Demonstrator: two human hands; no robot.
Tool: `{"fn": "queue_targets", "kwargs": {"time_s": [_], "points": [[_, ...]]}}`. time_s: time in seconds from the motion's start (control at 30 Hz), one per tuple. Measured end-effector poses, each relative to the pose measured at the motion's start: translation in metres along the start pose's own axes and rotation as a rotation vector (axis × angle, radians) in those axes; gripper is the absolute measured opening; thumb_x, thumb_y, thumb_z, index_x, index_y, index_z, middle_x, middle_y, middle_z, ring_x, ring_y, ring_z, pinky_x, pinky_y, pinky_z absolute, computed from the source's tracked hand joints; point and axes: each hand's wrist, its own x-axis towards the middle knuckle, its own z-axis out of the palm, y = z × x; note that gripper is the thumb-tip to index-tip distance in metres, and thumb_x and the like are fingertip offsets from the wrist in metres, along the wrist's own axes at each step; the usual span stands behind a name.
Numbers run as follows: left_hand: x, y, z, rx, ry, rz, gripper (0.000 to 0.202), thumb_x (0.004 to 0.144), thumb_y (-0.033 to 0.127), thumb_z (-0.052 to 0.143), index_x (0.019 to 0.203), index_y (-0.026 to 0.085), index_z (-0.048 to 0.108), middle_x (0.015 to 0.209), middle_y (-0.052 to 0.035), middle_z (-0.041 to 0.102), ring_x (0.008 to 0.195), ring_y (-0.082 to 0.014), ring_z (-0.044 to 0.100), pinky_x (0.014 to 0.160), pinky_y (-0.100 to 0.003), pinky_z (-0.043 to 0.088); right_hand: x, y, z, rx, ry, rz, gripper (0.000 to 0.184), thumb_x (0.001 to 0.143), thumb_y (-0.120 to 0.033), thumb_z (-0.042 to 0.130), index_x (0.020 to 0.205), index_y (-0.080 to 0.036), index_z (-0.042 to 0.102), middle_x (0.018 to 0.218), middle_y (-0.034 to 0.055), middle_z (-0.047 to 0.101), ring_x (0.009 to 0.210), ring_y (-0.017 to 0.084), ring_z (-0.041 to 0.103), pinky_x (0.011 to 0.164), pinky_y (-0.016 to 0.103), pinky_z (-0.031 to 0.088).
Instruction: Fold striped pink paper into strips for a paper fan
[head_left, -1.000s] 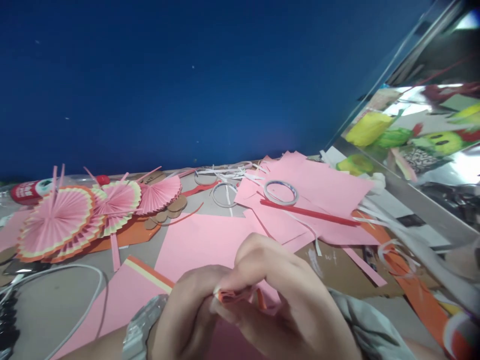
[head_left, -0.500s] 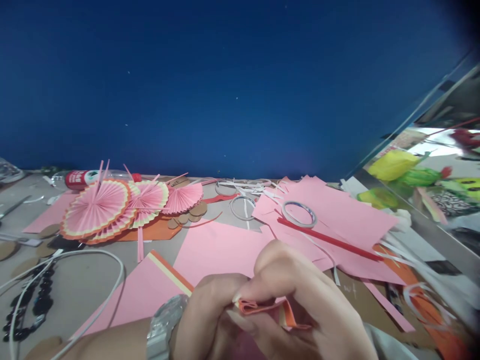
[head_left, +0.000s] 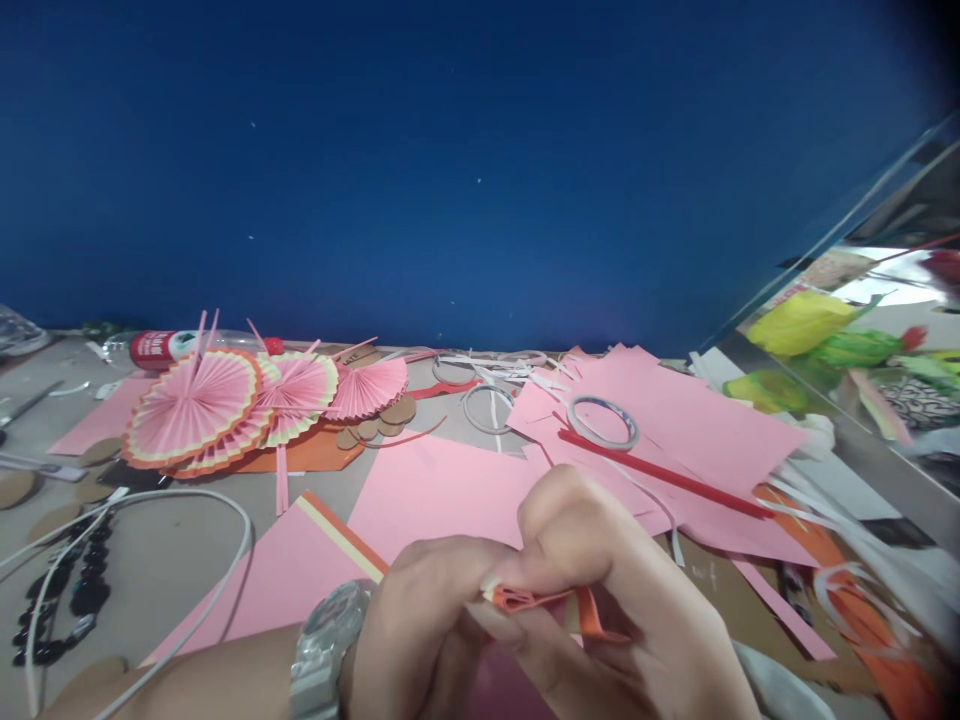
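Observation:
Between my two hands is a pleated strip of pink paper [head_left: 529, 600] with an orange and cream edge, its folds stacked in a narrow zigzag. My left hand [head_left: 427, 620], with a silver watch [head_left: 330, 640] at the wrist, pinches the folded end. My right hand [head_left: 615, 590] closes on the same paper from the other side, thumb and fingers pressing the pleats. Part of the paper is hidden by the fingers. Under and beyond the hands lies a pink sheet with an orange and cream border [head_left: 300, 570], next to a plain pink sheet [head_left: 442, 490].
Finished pink paper fans [head_left: 195, 405] lie at the left by a plastic bottle [head_left: 157, 350]. Tape rolls [head_left: 622, 440], a red strip [head_left: 667, 478] and stacked pink sheets [head_left: 720, 430] cover the right. A white cable [head_left: 244, 530] and black beads [head_left: 90, 590] lie front left.
Both hands, still holding the paper, have shifted slightly right in view. The folds look pressed flatter, and the camera view has moved a little.

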Motion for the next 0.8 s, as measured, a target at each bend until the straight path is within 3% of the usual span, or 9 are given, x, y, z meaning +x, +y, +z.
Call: {"fn": "queue_targets", "kwargs": {"time_s": [0.13, 0.2, 0.37, 0.5, 0.57, 0.7, 0.8], "points": [[0.007, 0.012, -0.001, -0.017, 0.014, 0.130, 0.024, 0.092, 0.029, 0.035, 0.090, 0.022, 0.058, 0.063, 0.0000, 0.061, 0.055, -0.0132, 0.056, 0.056, -0.022, 0.047, 0.001, -0.001, -0.002, -0.036, -0.013, 0.006, 0.018, 0.076, -0.006, 0.055, 0.074, -0.023, 0.047, 0.066, -0.0032, 0.044, 0.061, 0.010, 0.048, 0.050, 0.022, 0.040], [0.011, 0.017, -0.002, -0.020, -0.003, 0.139, 0.024, 0.093, 0.028, 0.032, 0.087, 0.021, 0.054, 0.059, 0.0015, 0.055, 0.053, -0.0117, 0.052, 0.055, -0.021, 0.045, 0.006, -0.001, -0.007, -0.074, -0.027, 0.010, 0.018, 0.075, -0.006, 0.055, 0.073, -0.022, 0.046, 0.069, -0.0031, 0.046, 0.063, 0.010, 0.049, 0.053, 0.021, 0.042], [0.024, 0.026, -0.005, 0.011, -0.104, -0.068, 0.027, 0.095, 0.029, 0.031, 0.077, 0.020, 0.048, 0.069, 0.0020, 0.054, 0.062, -0.0101, 0.050, 0.062, -0.020, 0.042, 0.019, 0.003, -0.026, -0.121, -0.145, 0.137, 0.017, 0.083, -0.014, 0.050, 0.069, -0.021, 0.044, 0.066, -0.0034, 0.047, 0.062, 0.009, 0.049, 0.054, 0.020, 0.043], [0.034, 0.033, -0.010, -0.011, -0.128, -0.077, 0.025, 0.095, 0.024, 0.034, 0.077, 0.021, 0.051, 0.072, 0.0046, 0.059, 0.065, -0.0082, 0.054, 0.064, -0.017, 0.041, 0.026, 0.006, -0.038, -0.120, -0.186, 0.254, 0.024, 0.091, -0.029, 0.042, 0.068, -0.022, 0.046, 0.060, -0.0028, 0.045, 0.053, 0.010, 0.046, 0.046, 0.020, 0.041], [0.036, 0.035, -0.013, -0.035, -0.120, -0.080, 0.024, 0.095, 0.023, 0.034, 0.080, 0.021, 0.054, 0.074, 0.0046, 0.062, 0.068, -0.0088, 0.056, 0.066, -0.017, 0.042, 0.028, 0.006, -0.042, -0.183, -0.197, 0.250, 0.024, 0.092, -0.031, 0.040, 0.072, -0.022, 0.050, 0.062, -0.0020, 0.048, 0.053, 0.010, 0.047, 0.044, 0.021, 0.040], [0.037, 0.033, -0.015, 0.012, -0.125, -0.141, 0.024, 0.095, 0.027, 0.034, 0.089, 0.022, 0.057, 0.083, 0.0019, 0.064, 0.078, -0.0126, 0.059, 0.071, -0.021, 0.045, 0.033, 0.007, -0.046, -0.347, -0.276, 0.219, 0.014, 0.086, -0.029, 0.052, 0.074, -0.023, 0.055, 0.070, -0.0010, 0.058, 0.065, 0.013, 0.056, 0.049, 0.022, 0.042], [0.037, 0.027, -0.016, 0.046, -0.143, -0.160, 0.023, 0.094, 0.029, 0.036, 0.088, 0.022, 0.057, 0.080, 0.0015, 0.063, 0.075, -0.0135, 0.058, 0.065, -0.021, 0.046, 0.037, 0.009, -0.049, -0.437, -0.333, 0.218, 0.016, 0.085, -0.024, 0.051, 0.069, -0.021, 0.054, 0.067, -0.0022, 0.058, 0.063, 0.013, 0.056, 0.052, 0.023, 0.043]]}}
